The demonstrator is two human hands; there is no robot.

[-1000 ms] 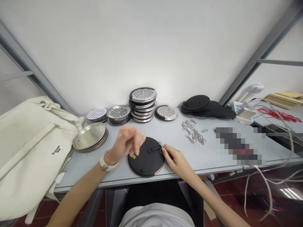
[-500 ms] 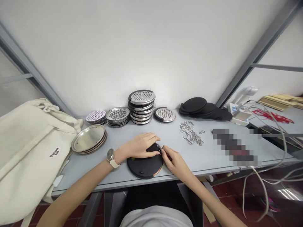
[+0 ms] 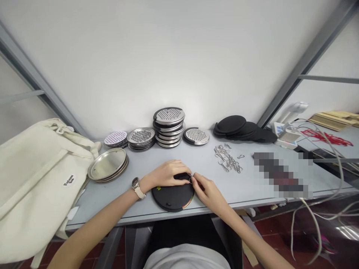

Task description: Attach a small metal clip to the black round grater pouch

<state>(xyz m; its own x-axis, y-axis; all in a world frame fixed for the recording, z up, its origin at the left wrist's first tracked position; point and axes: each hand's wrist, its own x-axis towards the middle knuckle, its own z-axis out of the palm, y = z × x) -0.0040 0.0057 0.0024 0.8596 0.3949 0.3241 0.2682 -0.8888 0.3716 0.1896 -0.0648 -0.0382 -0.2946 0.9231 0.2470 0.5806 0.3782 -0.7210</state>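
Observation:
A round black case [image 3: 172, 196] lies flat on the table near the front edge, with a coloured strip on its lower right rim. My left hand [image 3: 169, 173] reaches over its upper part, thumb and fingers closed around the edge. At the upper right rim, my right hand [image 3: 205, 186] pinches a small metal snap clip with a ring [image 3: 190, 180], mostly hidden by the fingertips. Both hands meet at this spot. Beyond them lies a loose pile of similar metal clips [image 3: 231, 164].
Perforated metal grater discs [image 3: 169, 116] stand stacked at the back, beside a single disc [image 3: 197, 136]. Metal lids [image 3: 108, 164] and a cream bag [image 3: 36, 179] are at left. Black round cases [image 3: 231, 125] lie back right, near a blurred-out object [image 3: 280, 175] and loose cables [image 3: 316, 231].
The clip at the case's rim has tilted slightly between the fingers. Both hands stay at nearly the same place; the whole view has shifted a little.

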